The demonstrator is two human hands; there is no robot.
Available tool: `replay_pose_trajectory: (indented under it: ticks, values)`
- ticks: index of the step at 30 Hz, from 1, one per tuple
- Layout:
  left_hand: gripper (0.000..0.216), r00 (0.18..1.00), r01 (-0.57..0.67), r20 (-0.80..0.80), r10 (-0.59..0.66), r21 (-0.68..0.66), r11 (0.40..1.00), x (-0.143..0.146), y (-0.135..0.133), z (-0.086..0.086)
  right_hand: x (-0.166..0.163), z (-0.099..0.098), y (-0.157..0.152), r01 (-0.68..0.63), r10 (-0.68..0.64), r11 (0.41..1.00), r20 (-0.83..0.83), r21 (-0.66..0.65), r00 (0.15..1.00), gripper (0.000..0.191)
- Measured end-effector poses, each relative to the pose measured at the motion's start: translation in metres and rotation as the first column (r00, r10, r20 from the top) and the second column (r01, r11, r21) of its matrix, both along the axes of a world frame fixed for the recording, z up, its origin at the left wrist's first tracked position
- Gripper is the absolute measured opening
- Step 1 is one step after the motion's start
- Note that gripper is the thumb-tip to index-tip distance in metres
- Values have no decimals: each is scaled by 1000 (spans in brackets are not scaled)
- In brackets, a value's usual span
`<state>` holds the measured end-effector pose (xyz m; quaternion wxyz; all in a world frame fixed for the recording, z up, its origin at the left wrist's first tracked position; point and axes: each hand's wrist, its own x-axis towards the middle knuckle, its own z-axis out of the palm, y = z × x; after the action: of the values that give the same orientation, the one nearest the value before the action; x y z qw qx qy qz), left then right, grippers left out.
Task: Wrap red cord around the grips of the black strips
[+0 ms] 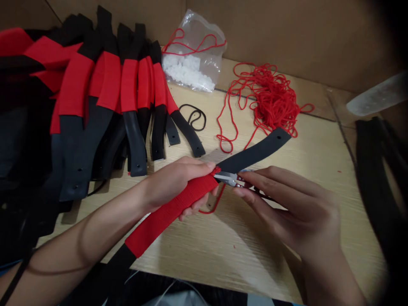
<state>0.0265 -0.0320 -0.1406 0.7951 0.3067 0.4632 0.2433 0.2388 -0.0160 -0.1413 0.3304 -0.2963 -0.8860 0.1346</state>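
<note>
My left hand (188, 178) is closed round a black strap with a red fabric sleeve (172, 216). Its thumb presses near the sleeve's upper end, where there is a small red knot or tuft. Beyond that end the strap's black tip (255, 148), with a hole in it, points up and right. Between the thumb and fingers of my right hand (287, 204) is a pair of thread snips (228, 178). Their blades touch the red end of the sleeve, by my left thumb. A red cord (216, 204) hangs below the strap and rests on the table.
Several black straps with red sleeves (76, 85) are piled at the left. Behind stand a clear bag of white pieces (191, 63) and a tangle of red cord (274, 97). A black cord loop (194, 117) lies between. More black straps (371, 178) lie at the right.
</note>
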Motion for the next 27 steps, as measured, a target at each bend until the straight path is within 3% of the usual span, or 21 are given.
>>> replay_pose_trajectory:
  ticks: [7, 19, 27]
  values:
    - [43, 1000, -12, 5, 12, -16, 1000, 1, 0, 1, -2, -2, 0, 10, -10, 1000, -31, -25, 999, 13]
    - [44, 1000, -23, 13, 23, -12, 1000, -1, -1, 1, -9, -9, -3, 63, -87, 978, -116, -199, 989, 10]
    - [44, 999, -42, 21, 42, -14, 999, 0, -2, 1, -10, -13, -2, 59, -68, 992, -90, -108, 994, 12]
